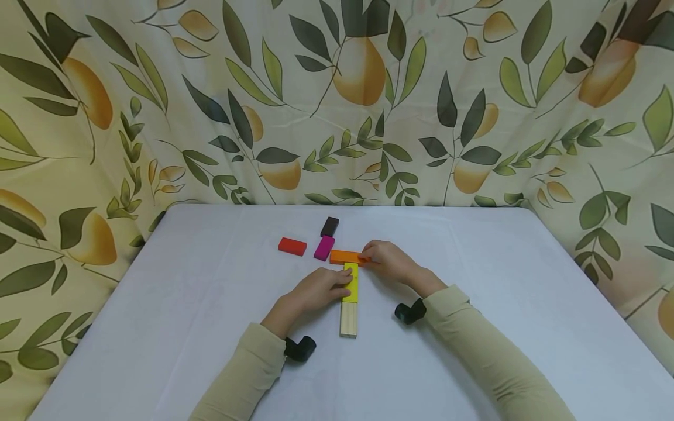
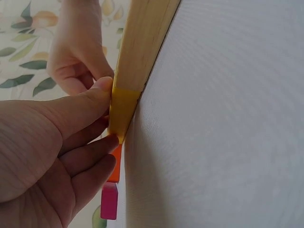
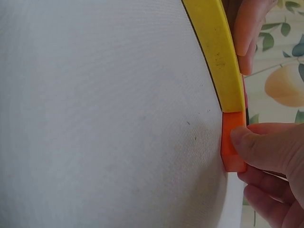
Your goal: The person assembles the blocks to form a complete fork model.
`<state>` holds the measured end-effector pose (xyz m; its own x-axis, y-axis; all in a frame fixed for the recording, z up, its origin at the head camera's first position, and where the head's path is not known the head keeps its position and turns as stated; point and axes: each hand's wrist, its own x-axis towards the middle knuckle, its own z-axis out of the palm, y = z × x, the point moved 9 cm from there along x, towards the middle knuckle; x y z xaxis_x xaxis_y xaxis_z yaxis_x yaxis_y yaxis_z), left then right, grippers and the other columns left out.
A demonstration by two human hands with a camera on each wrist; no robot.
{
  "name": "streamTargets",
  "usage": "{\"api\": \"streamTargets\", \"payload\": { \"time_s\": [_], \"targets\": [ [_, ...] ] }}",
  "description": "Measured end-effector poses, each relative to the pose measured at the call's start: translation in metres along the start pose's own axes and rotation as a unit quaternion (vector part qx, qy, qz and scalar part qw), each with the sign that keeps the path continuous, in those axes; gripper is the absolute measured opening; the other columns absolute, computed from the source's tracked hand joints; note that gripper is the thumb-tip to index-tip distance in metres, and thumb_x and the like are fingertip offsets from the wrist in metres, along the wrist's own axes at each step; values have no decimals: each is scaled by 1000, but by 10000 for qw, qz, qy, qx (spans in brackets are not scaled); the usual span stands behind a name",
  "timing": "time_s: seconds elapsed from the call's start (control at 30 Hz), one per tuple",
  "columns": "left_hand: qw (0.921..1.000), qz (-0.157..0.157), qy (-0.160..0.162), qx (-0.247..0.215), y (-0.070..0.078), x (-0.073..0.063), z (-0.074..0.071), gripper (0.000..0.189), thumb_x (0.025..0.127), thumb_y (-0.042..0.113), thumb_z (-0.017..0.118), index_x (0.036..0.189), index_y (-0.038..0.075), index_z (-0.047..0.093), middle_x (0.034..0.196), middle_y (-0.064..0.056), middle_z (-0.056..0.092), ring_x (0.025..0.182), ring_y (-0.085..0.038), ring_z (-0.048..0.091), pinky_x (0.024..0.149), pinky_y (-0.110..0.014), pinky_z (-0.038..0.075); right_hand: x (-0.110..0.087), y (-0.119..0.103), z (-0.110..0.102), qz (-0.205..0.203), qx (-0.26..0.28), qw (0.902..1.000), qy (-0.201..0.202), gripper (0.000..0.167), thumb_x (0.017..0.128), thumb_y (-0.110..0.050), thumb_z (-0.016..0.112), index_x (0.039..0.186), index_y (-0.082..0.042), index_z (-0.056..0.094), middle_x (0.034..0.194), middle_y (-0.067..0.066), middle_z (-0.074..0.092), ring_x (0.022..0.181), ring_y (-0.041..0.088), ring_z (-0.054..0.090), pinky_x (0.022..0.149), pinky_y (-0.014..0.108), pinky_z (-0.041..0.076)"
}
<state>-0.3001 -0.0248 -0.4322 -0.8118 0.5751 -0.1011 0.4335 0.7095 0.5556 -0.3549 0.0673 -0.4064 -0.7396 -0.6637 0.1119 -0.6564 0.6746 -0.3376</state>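
My right hand pinches the right part of an orange block lying crosswise. In the right wrist view, its thumb lies on the side of the orange block. Below that block, a yellow block runs lengthwise and meets it end-on. Its near end adjoins a plain wooden block. My left hand touches the yellow block from the left, thumb and fingertips spread along it. In the left wrist view, the thumb reaches the edge of the yellow block; the index finger is largely hidden.
Left of the orange block lies a magenta block, with a black block beyond it. A red block rests farther left. White cloth covers the table, and a leaf-patterned curtain hangs behind.
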Motion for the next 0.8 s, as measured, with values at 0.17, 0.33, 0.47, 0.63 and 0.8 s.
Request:
{"api": "streamTargets", "payload": {
  "time_s": [0.17,0.33,0.47,0.63,0.8],
  "targets": [
    [10000,-42,-3,-42,-1,0,0,47,89,27,60,133,14,48,137,7,44,128,-11,36,100,-27,34,-1,0,1,1,14,10000,-14,23,81,-1,68,104,1,69,98,9,64,90,21,59,85,34,48],
    [10000,13,18,-33,1,-1,-1,47,89,26,60,132,12,49,136,5,45,127,-11,37,100,-27,35,-1,-1,0,-111,-44,9999,11,22,81,0,68,103,1,69,98,9,64,90,22,59,85,34,48],
    [9999,43,19,-91,3,-2,-2,47,89,25,60,132,10,49,136,4,45,127,-11,37,100,-27,34,-1,-4,-1,-227,-60,9997,27,22,80,1,68,102,3,69,97,11,64,89,24,59,85,36,48],
    [10000,-14,11,-95,3,-3,-3,47,89,25,60,132,11,48,136,4,45,128,-12,37,100,-27,34,-1,-5,-2,-272,-62,9996,27,21,80,1,68,102,3,69,97,11,64,89,24,59,85,36,48],
    [10000,-21,-13,-68,3,-3,-3,47,89,26,60,133,11,48,136,4,45,128,-12,37,100,-27,34,-1,-4,-2,-239,-87,9997,9,21,80,1,68,101,2,70,97,10,65,90,23,59,85,36,48]
  ]
}}
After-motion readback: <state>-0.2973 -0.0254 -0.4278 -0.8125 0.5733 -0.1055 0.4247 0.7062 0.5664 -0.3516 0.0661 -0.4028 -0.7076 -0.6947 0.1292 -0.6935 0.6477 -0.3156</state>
